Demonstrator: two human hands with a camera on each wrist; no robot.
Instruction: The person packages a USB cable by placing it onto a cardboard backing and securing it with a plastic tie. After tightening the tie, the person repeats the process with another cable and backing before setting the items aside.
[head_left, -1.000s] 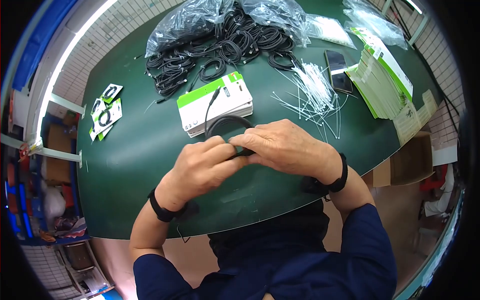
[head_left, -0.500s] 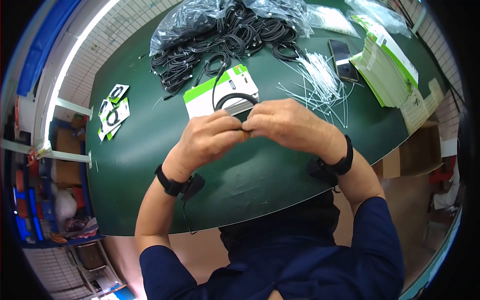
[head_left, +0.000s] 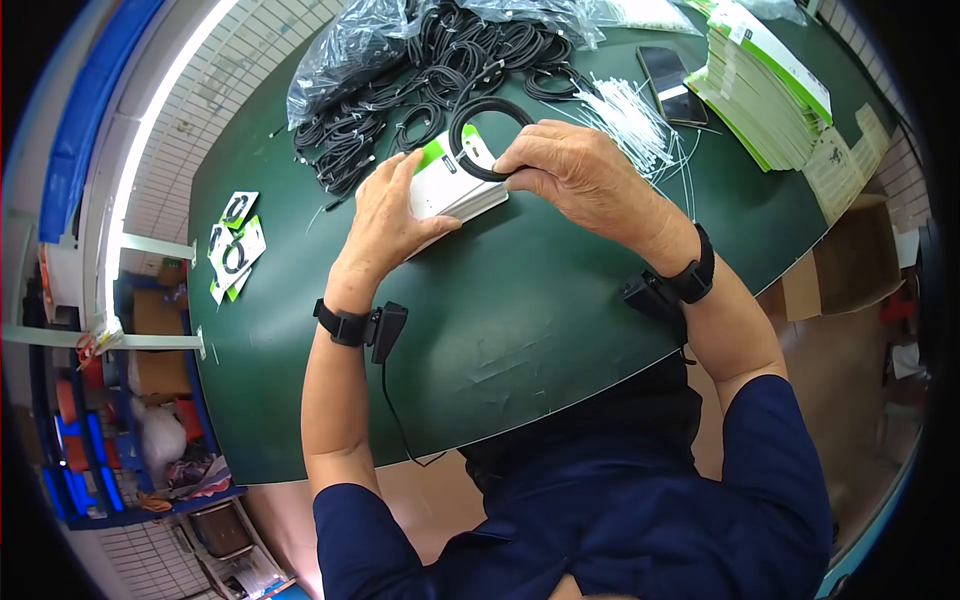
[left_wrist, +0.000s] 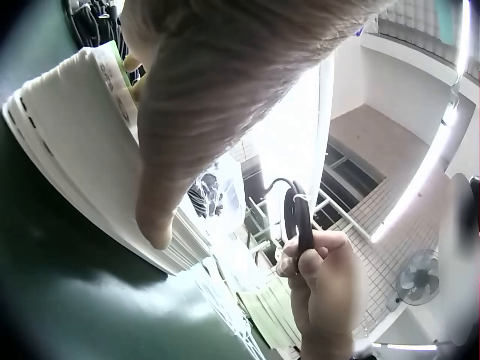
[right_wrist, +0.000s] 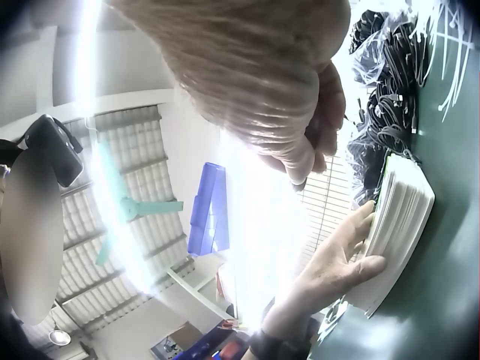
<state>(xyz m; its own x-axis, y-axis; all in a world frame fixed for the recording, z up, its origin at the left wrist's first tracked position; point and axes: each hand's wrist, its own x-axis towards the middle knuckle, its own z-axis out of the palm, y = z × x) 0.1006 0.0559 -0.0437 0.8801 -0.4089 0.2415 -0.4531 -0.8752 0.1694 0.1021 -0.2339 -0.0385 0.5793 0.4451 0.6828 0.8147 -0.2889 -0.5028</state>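
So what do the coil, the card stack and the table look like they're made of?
Coil: black cable in a matt rubbery or plastic jacket, judging by its dull, bendy loops.
Card stack: probably printed cardboard; thin white layered edges, green-and-white faces.
Table: dark green smooth mat or coated top with a soft sheen; I cannot tell which.
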